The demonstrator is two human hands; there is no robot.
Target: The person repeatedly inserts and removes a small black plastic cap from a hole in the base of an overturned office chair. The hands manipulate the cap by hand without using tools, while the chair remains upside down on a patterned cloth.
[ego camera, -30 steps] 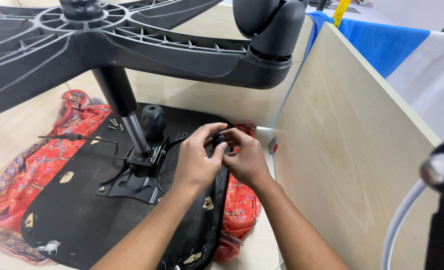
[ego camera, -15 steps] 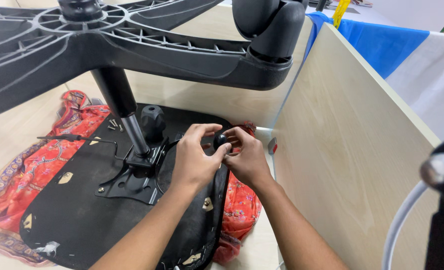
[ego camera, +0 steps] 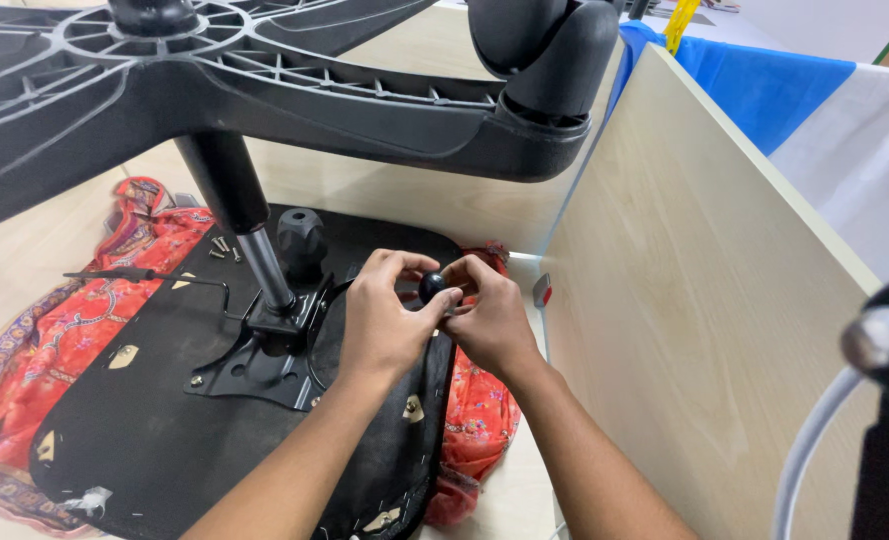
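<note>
Two hands meet on one small black knob (ego camera: pixel 433 287), which sits at the right edge of the upturned chair seat (ego camera: pixel 165 420), just right of the metal mechanism plate (ego camera: pixel 265 365). The left hand (ego camera: pixel 385 325) closes thumb and fingers around the knob; the right hand (ego camera: pixel 490 320) pinches it from the other side, fingertips touching the left's. Both are closed narrow on the knob.

Judgement: the step in hand appears to be fitting or turning this knob on a lever end at the seat's edge. The next move likely calls for a firm twist with the lever held steady, since the grip area is small and crowded by both sets of fingers.

Left of the knob, the gas column (ego camera: pixel 240 215) rises from the plate to the star base (ego camera: pixel 265 90) overhead, with a caster (ego camera: pixel 550 50) above the hands. A second, larger black knob (ego camera: pixel 301 240) stands beside the column; loose screws (ego camera: pixel 223 245) lie nearby. A red patterned cloth (ego camera: pixel 60 320) lies under the seat. The wooden panel (ego camera: pixel 705 300) stands close on the right and limits elbow room.
</note>
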